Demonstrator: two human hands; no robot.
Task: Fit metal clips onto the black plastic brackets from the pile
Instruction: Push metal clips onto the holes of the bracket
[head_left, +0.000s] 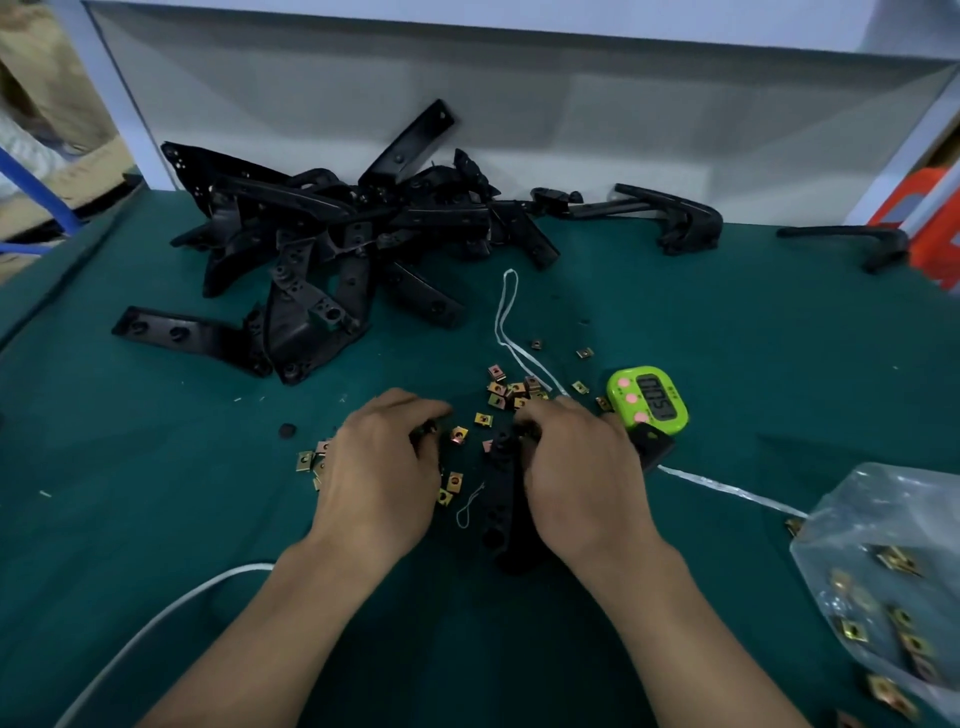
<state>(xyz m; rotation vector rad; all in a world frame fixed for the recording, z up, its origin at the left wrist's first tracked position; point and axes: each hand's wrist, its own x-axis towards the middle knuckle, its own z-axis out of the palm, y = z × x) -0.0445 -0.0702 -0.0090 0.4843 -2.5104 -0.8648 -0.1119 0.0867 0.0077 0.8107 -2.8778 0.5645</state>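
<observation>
While the right hand (576, 467) grips a black bracket (501, 499), the left hand (384, 462) curls over loose clips (454, 481), grasp unclear

a surface (727, 338) seen from above, with a wall panel (519, 104) behind it. a pile of brackets (332, 244) lies at the back left, against the panel. two lone brackets (691, 234) lie to its right along the back edge. loose clips (506, 389) are scattered in the middle, in front of the pile. nearer the viewer, the left hand (384, 467) rests among the clips. the right hand (576, 467) is just beside it, holding the far end of a bracket (501, 499) that lies between the two hands. a timer (649, 400) sits just behind the right hand. a string (727, 489) trails from near the pile, past the timer, to a bag (893, 519) of clips at the front right.
</observation>
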